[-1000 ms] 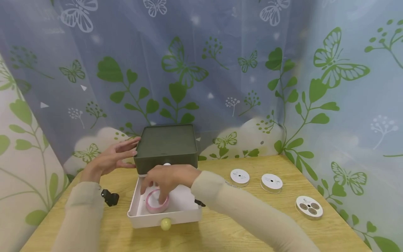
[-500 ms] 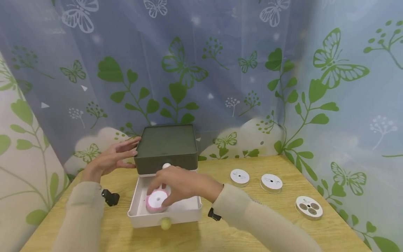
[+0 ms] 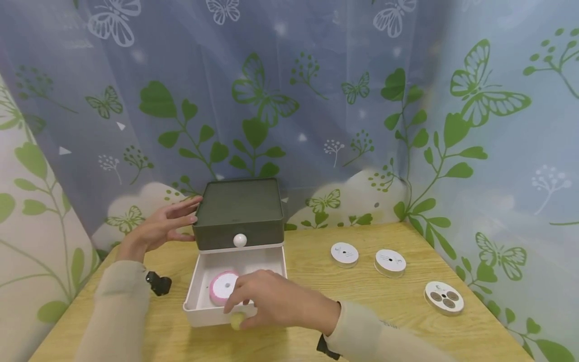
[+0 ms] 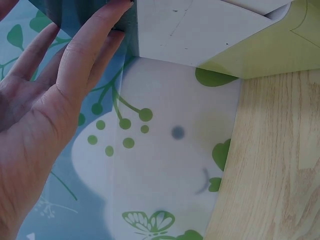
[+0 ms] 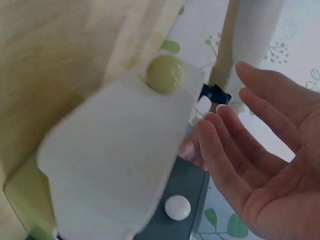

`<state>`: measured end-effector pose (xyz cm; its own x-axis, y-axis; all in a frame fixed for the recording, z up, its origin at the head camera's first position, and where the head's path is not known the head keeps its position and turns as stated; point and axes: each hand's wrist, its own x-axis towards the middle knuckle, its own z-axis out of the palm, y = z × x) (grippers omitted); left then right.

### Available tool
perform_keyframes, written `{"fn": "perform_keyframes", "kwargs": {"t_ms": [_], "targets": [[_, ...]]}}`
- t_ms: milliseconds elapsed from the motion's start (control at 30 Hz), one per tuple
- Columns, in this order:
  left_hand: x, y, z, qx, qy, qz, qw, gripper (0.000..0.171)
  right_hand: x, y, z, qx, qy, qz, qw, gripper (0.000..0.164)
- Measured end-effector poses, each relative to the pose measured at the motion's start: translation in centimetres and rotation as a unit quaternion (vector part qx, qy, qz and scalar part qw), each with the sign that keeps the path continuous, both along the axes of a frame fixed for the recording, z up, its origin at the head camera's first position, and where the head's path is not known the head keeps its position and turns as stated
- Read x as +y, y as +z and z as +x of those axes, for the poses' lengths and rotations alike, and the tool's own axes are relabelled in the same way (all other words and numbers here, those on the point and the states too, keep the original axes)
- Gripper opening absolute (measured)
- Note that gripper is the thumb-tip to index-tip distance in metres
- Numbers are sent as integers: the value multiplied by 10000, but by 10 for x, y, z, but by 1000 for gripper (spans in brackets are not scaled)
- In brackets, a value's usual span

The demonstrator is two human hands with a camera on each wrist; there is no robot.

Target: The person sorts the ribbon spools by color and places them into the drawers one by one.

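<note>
A small drawer unit has a dark green upper part (image 3: 242,201) with a white knob (image 3: 239,240). Its white lower drawer (image 3: 212,318) stands pulled out, with a pink-edged ribbon spool (image 3: 219,290) lying flat inside at the left. My left hand (image 3: 156,229) touches the green part's left side with extended fingers, as the left wrist view also shows. Over the drawer's front edge is my right hand (image 3: 280,299), overlapping the yellow-green knob (image 3: 237,321) in the head view. From the right wrist, its fingers (image 5: 225,172) appear loosely bent, holding nothing, apart from the knob.
To the right on the wooden table (image 3: 316,322) lie a white-faced spool (image 3: 345,254), another white-faced spool (image 3: 390,262) and one with brown cut-outs (image 3: 444,297). A patterned curtain (image 3: 316,125) hangs behind and at both sides.
My right hand has come up off the pink spool and moved toward me and right, to the drawer's front. The spool stays in the drawer. My left hand has not moved.
</note>
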<state>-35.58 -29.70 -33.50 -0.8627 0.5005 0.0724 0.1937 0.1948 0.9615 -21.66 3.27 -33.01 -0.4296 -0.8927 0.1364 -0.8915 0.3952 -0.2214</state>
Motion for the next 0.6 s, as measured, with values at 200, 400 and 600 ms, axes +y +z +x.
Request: {"fn": "perform_keyframes", "kwargs": {"t_ms": [200,400,600], "targets": [[1,1,1,22,-11,-11,10000,73,0,-19,6,-22,-92,-176,9998,21],[1,-1,0,-3,-15,-22,10000,73,0,-36,11,259,-418,-343,9982,20],[0,0,-1,-8,-35,-23,10000,74,-1,-50,13,703,-765,-426,9937,13]]}}
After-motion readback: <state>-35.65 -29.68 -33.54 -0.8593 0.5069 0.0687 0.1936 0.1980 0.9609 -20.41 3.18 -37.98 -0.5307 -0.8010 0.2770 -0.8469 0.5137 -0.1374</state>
